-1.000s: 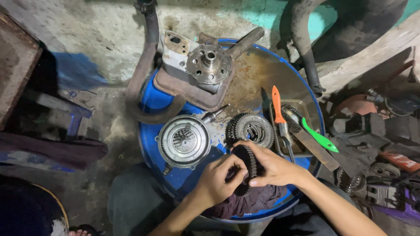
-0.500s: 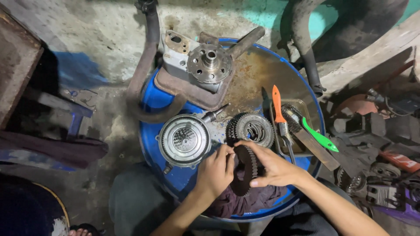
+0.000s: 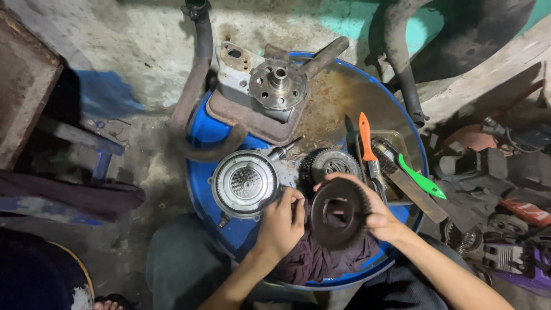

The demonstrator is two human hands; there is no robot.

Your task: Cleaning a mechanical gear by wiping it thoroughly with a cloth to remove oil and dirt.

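Both hands are working one part: a dark toothed steel ring with a square-ish centre hole (image 3: pixel 340 212), being held up on edge over a crumpled maroon rag (image 3: pixel 321 258) at the near edge of the blue drum lid (image 3: pixel 201 189). Right hand (image 3: pixel 385 217) is wrapping its fingers around the ring's right rim, gripping it so the face is tilting toward the camera. Left hand (image 3: pixel 282 223) is pinching closed at the ring's left edge; what the fingertips are holding there, if anything, I cannot tell. The rag is likely catching grease.

Parked just beyond: a round silver clutch housing (image 3: pixel 245 183) to the left, a second toothed gear stack (image 3: pixel 332 165) behind the ring, an orange-handled tool (image 3: pixel 366 140) and a green-handled brush (image 3: pixel 414 175) in a shallow tray to the right. The ring's near side and the rag's extent are being hidden by the hands.
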